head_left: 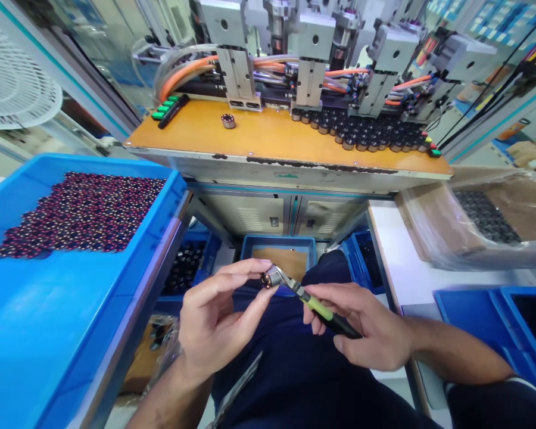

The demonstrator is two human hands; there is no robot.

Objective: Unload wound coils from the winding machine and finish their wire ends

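Between the thumb and fingertips of my left hand is a small round metal motor part, with copper-coloured windings showing at its open end. My right hand is wrapped round the green and black handles of a pair of pliers. The pliers' metal jaws reach the right side of the motor part; whether they grip it I cannot tell. Both hands are held above my lap. A similar single motor part stands on the orange worktop ahead.
A blue tray at left holds many dark parts in packed rows. Black-topped parts stand under the machine's metal heads. At right are a plastic-lined carton and blue bins. Another blue bin sits low ahead.
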